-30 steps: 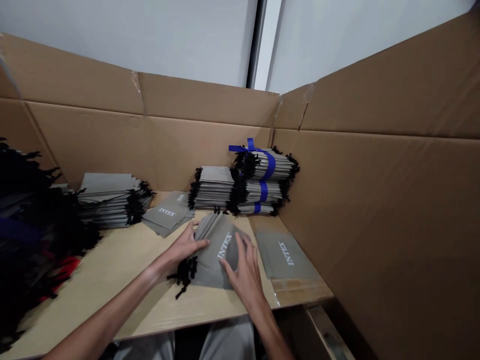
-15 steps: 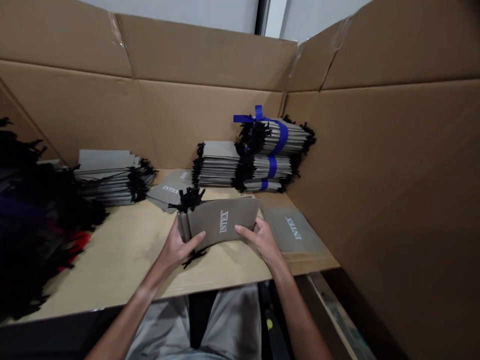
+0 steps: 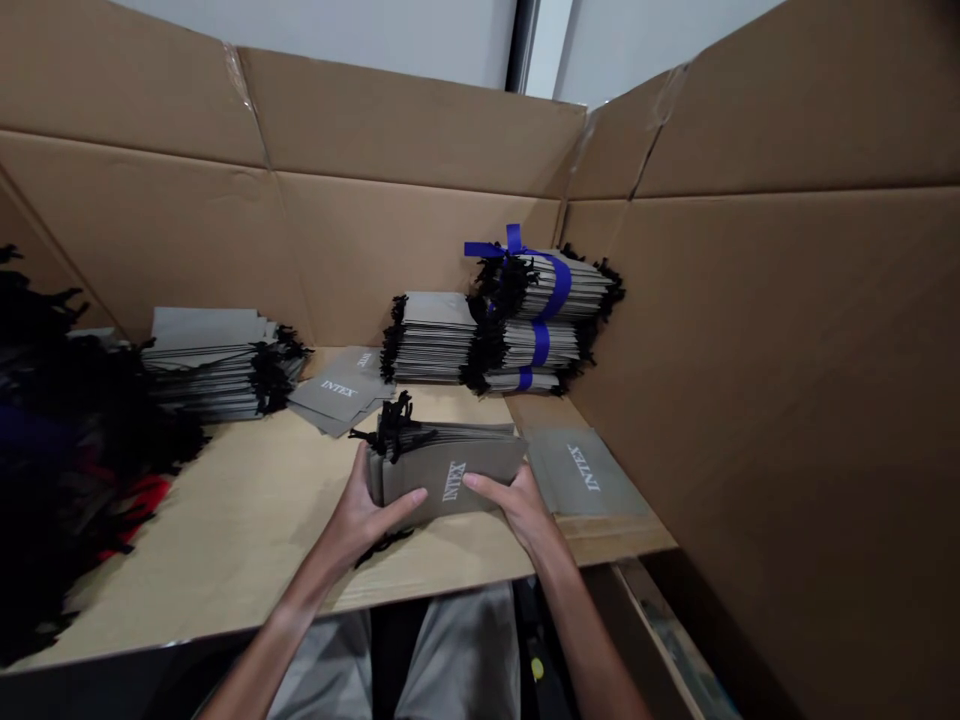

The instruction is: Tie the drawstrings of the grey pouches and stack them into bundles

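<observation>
Just above the table's front edge, I hold upright a stack of flat grey pieces [image 3: 480,470] printed INTEX, with black cord ends sticking out at its left. My left hand [image 3: 371,510] is closed around the left end, thumb on the front face. My right hand [image 3: 517,500] grips the right end, its thumb lying beside the lettering. The fingers behind the stack are hidden. Loose grey INTEX sheets [image 3: 341,390] lie behind it to the left, and another grey INTEX sheet [image 3: 585,472] lies to the right of my right hand.
Stacks tied with blue ribbon [image 3: 556,285] stand at the back right beside an untied stack [image 3: 435,335]. Another stack [image 3: 206,370] sits at the back left. A dark heap with black cords [image 3: 82,470] fills the left side. Cardboard walls [image 3: 420,215] enclose the table [image 3: 247,520].
The held stack has lowered a little in the picture, and its top edges now show more layers. Both hands keep their grip on its ends. The camera view has shifted slightly.
</observation>
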Available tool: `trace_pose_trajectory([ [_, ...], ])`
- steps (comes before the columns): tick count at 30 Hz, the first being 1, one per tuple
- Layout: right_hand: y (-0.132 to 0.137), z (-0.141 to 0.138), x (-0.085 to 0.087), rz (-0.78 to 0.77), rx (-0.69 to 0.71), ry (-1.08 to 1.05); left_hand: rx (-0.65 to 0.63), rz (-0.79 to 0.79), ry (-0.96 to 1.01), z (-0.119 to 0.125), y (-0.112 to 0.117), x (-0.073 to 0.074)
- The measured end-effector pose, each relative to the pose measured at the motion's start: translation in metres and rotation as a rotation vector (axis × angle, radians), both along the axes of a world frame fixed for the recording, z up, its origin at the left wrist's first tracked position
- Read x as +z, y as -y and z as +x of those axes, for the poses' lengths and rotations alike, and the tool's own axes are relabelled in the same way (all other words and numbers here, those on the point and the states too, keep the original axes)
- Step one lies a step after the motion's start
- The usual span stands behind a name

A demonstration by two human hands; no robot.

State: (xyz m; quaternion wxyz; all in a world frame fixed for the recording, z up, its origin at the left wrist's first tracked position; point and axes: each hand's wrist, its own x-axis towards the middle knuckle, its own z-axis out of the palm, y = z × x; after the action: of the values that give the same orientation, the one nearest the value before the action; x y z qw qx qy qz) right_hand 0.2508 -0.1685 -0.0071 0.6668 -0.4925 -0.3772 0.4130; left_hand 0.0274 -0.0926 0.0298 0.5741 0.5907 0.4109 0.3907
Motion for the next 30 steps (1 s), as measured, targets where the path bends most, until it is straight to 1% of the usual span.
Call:
trace_pose_trajectory([
  [4, 0.002, 0.003, -0.002, 0.01, 0.033, 0.006, -0.033, 0.062, -0.014, -0.003, 0.002, 0.004],
  [7, 0.0, 0.001, -0.005, 0.012, 0.032, 0.01, -0.059, 0.085, -0.013, -0.003, 0.004, 0.005],
  [9, -0.001, -0.001, -0.006, 0.011, 0.027, 0.017, -0.066, 0.085, -0.008, -0.004, 0.004, 0.003],
  [13, -0.003, -0.002, -0.008, 0.008, 0.021, 0.03, -0.07, 0.038, 0.03, -0.007, 0.0, -0.006],
  [16, -0.003, -0.001, -0.008, 0.01, 0.017, 0.036, -0.065, 0.04, 0.044, -0.008, -0.002, -0.008],
  [20, -0.002, 0.001, -0.008, 0.021, 0.036, 0.056, -0.061, 0.043, 0.026, -0.007, -0.002, -0.003],
  [23, -0.002, 0.002, -0.005, 0.039, 0.04, 0.073, -0.076, 0.034, 0.019, -0.007, -0.003, 0.001],
  [28, -0.003, -0.004, 0.003, 0.017, -0.004, 0.058, -0.069, 0.014, 0.019, -0.007, -0.01, 0.008],
  [30, -0.004, -0.008, 0.004, -0.005, -0.028, 0.035, -0.087, -0.011, 0.014, -0.01, -0.012, 0.011],
])
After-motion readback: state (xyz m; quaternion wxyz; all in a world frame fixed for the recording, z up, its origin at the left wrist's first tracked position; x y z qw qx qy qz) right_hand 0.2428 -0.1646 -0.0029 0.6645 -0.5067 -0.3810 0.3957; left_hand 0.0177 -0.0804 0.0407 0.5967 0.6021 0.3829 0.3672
